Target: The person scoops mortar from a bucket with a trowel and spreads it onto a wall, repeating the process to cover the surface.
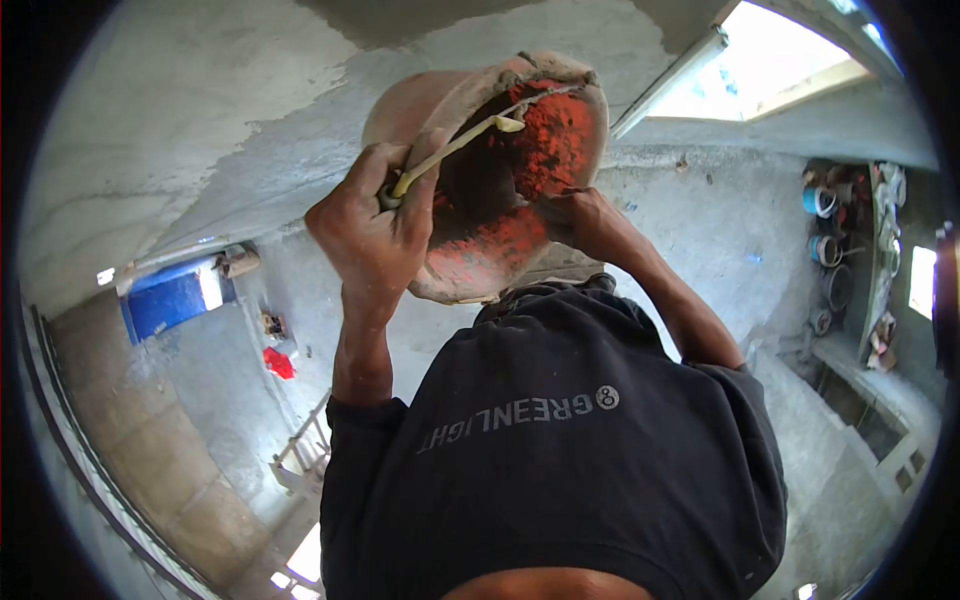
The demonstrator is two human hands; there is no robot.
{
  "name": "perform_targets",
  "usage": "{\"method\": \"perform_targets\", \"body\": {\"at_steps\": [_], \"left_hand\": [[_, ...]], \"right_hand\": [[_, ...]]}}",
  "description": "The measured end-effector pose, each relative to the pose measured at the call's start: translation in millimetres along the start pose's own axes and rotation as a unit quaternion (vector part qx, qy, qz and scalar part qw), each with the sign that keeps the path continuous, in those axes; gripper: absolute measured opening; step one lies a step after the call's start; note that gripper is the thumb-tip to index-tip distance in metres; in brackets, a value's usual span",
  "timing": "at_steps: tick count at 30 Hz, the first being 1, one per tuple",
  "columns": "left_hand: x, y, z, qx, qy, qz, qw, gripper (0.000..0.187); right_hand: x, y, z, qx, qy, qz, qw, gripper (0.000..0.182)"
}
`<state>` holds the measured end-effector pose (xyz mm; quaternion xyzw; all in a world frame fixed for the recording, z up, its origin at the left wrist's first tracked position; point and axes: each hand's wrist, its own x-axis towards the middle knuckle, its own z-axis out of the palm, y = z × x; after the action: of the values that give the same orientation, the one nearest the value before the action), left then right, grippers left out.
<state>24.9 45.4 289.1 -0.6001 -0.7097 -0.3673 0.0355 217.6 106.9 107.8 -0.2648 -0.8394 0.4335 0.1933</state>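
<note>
A mortar-crusted bucket [400, 110], red inside, is tipped so that its mouth faces me. My left hand [375, 225] is closed on its rim at the left, where a pale yellowish handle grip [460, 155] crosses the opening on a wire bail. My right hand [590, 222] is at the right side of the mouth, fingers curled and partly hidden. A dark shape [485, 190] lies inside the bucket near those fingers; whether the right hand grips it, I cannot make out. Grey residue clings to the red inner wall.
A plastered wall [200, 110] with a damp patch rises ahead, with a bright window opening [760, 65] at upper right. Several buckets [822, 225] stand far right. A blue panel [170, 300] and a red item [279, 363] lie left. A railing [100, 470] curves along the left edge.
</note>
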Motion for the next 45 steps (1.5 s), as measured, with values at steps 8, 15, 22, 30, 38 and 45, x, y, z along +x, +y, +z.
{"method": "perform_targets", "body": {"at_steps": [8,15,22,30,38,45], "left_hand": [[4,13,-29,-0.068,-0.004,0.091,0.993,0.013],[4,-7,-28,-0.107,0.056,0.000,0.993,0.018],[-5,-43,-11,-0.066,0.083,-0.076,0.991,0.024],[-44,-86,46,-0.110,0.126,-0.202,0.965,0.031],[-146,-111,146,-0.139,0.164,-0.425,0.879,0.026],[-239,-164,171,-0.074,0.211,-0.558,0.799,0.034]], "right_hand": [[8,-26,-1,0.107,0.002,0.002,0.994,0.039],[18,-39,0,0.103,0.023,-0.010,0.994,0.039],[12,-54,-16,0.109,0.040,0.029,0.993,0.037],[-18,-29,-70,0.014,0.044,0.092,0.995,0.037],[67,-13,-73,0.280,0.032,0.042,0.959,0.039],[220,-59,-114,0.293,0.052,-0.089,0.950,0.039]]}}
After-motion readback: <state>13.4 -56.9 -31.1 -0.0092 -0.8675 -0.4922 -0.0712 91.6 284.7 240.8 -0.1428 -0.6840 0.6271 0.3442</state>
